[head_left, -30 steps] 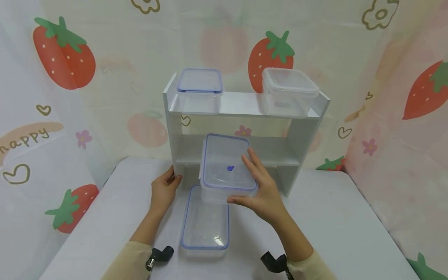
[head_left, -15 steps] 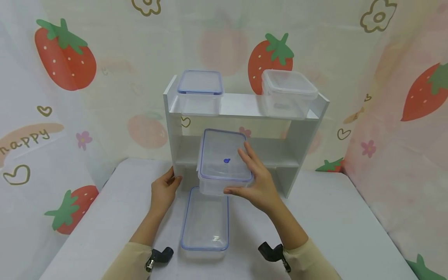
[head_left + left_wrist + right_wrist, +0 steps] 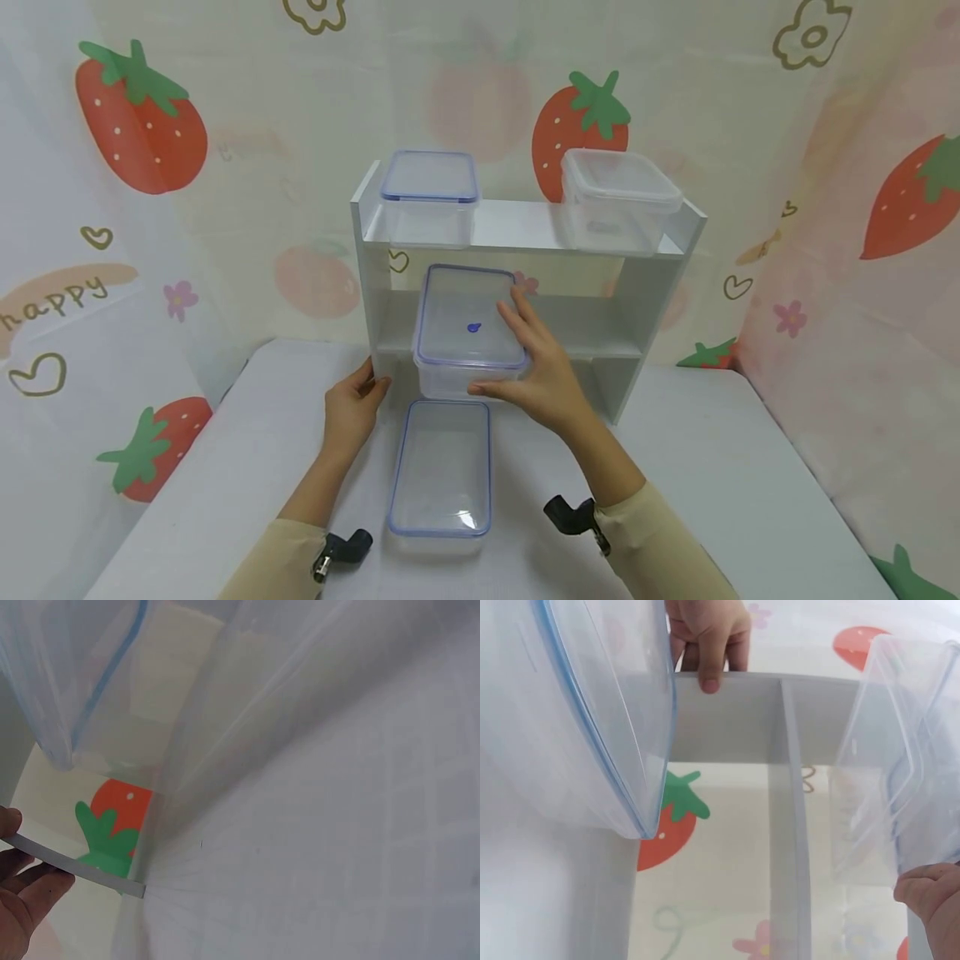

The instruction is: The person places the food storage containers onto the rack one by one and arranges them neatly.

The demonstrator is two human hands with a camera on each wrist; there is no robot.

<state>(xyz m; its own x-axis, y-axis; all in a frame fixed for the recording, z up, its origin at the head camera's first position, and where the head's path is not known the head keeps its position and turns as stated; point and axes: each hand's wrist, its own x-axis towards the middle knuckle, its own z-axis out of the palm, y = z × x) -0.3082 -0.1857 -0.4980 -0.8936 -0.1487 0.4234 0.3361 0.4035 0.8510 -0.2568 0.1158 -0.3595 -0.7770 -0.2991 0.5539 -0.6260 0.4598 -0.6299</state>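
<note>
In the head view my right hand (image 3: 542, 377) grips the right side of a clear plastic food container (image 3: 459, 346) with a blue-edged lid. It is raised and slightly tilted in front of the white shelf unit's middle board (image 3: 596, 325). My left hand (image 3: 351, 408) pinches the front edge of the unit's left side panel (image 3: 367, 283), and the left wrist view shows its thumb and fingers (image 3: 46, 896) on either side of that panel. A second blue-edged container (image 3: 441, 479) lies on the table, below the held one.
On the top board, a blue-lidded container (image 3: 430, 200) stands left and a container with a whitish lid (image 3: 622, 200) stands right. A white cloth covers the table (image 3: 720, 475). Strawberry-print curtains (image 3: 247, 150) hang behind and at the sides.
My right hand has moved the held container forward, up and slightly left, closer to the middle board. The container on the table now shows fully. My left hand stays on the panel.
</note>
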